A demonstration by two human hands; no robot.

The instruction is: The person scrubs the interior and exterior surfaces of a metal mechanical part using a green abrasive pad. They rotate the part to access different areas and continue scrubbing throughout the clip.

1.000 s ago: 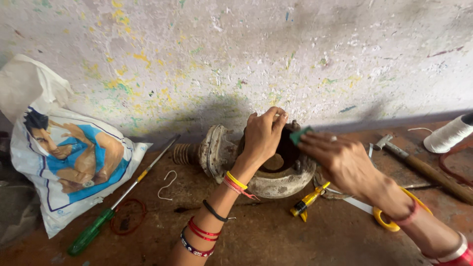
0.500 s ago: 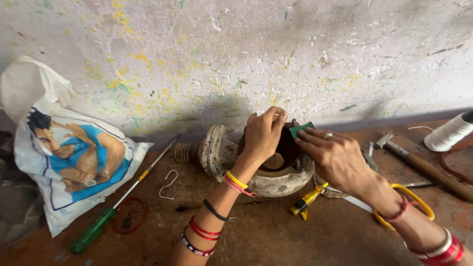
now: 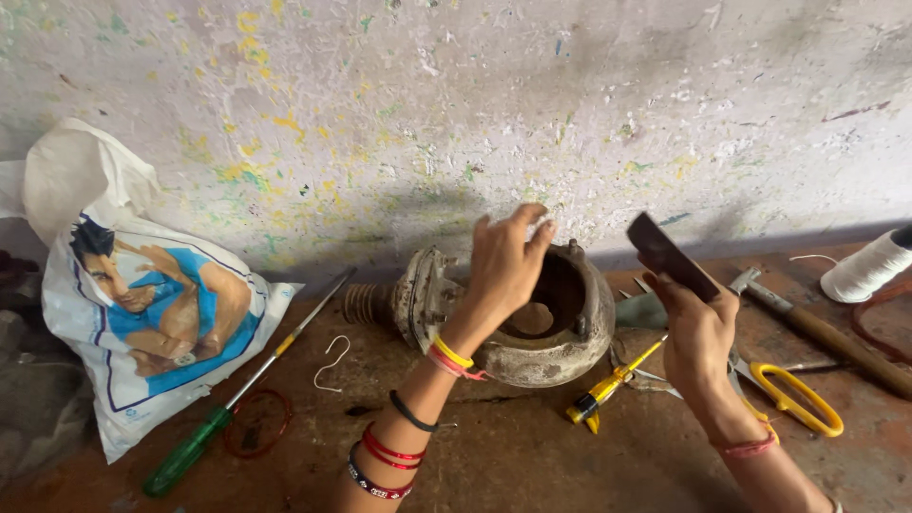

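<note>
A dirty, rust-brown metal motor housing (image 3: 546, 323), round and hollow like a bowl, lies on its side on the worn reddish counter (image 3: 532, 456) close against a pitted white wall (image 3: 456, 104) flecked with yellow and green paint. A ribbed, coiled stub sticks out of its left end, behind a flat grimy flange.

The left hand (image 3: 503, 261) rests on the housing's upper rim, fingers spread loosely and lifted, gripping nothing. Bangles in yellow, red and black ring that wrist and forearm. The right hand (image 3: 698, 328), just to the right of the housing, pinches a thin, flat, dark strip (image 3: 670, 256) between thumb and fingers, tilted up toward the wall; what it is made of is hard to tell.

Beneath that hand lie a yellow-handled tool (image 3: 608, 389) and yellow-handled scissors (image 3: 793, 399), partly hidden by the wrist. A hammer (image 3: 817, 328) with a wooden handle runs off to the right, near a spool of white thread (image 3: 869, 266) cut by the frame edge.

At the left, a crumpled white plastic bag (image 3: 142, 304) printed with a blue and tan figure slumps against the wall. A long screwdriver (image 3: 237, 389) with a translucent green handle lies beside it, near a small white wire hook (image 3: 331, 364) and a red rubber band (image 3: 256, 423).
</note>
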